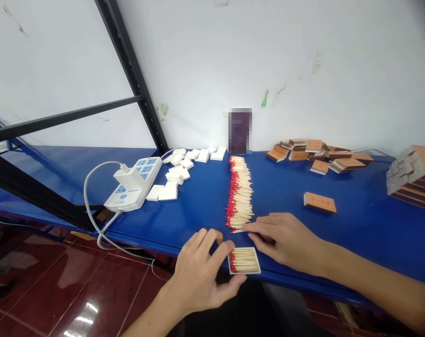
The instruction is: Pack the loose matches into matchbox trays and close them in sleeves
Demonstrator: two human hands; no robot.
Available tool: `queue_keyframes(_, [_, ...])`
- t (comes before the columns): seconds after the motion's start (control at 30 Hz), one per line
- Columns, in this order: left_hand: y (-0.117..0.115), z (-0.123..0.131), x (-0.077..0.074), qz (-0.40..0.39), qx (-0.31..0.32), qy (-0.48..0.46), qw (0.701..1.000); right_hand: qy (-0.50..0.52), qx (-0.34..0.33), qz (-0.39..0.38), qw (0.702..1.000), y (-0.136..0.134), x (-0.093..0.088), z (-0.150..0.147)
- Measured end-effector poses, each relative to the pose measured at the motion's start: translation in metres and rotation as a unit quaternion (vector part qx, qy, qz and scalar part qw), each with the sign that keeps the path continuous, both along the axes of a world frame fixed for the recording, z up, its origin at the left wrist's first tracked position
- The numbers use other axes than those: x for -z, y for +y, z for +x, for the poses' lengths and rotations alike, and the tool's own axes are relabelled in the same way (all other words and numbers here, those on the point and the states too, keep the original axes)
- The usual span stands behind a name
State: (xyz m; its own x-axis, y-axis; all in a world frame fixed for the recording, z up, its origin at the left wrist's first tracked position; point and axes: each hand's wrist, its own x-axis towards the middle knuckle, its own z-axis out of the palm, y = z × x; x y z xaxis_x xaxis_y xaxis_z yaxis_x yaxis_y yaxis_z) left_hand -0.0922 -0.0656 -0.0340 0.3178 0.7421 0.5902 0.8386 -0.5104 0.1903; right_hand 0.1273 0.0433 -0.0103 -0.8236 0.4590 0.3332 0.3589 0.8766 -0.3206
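Observation:
A white matchbox tray (244, 260) filled with red-tipped matches sits at the near edge of the blue table (198, 206). My left hand (201, 276) is closed on the tray's left side, finger on its top corner and thumb under its bottom edge. My right hand (285, 238) lies on the table just right of the tray, fingers stretched toward the near end of a long row of red-tipped matches (239, 196); whether it pinches any match is hidden.
Several empty white trays (177, 175) lie left of the row by a white power strip (133, 182) with a plug and cable. Orange matchbox sleeves lie at the back right (317, 154); one (320, 202) lies alone, and a stack (414, 175) sits far right. A black metal frame (135, 79) stands at left.

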Motion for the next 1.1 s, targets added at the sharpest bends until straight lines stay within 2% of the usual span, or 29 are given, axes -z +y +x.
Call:
queue_keyframes(0.63, [0.0007, 0.0005, -0.0002, 0.008, 0.012, -0.002, 1.000, -0.014, -0.030, 0.016, 0.999, -0.0013, -0.0031, 0.0002])
queue_keyframes(1.1, [0.0023, -0.0017, -0.0002, 0.043, 0.039, -0.020, 0.998, -0.016, -0.036, -0.011, 0.999, -0.0004, -0.0011, 0.0010])
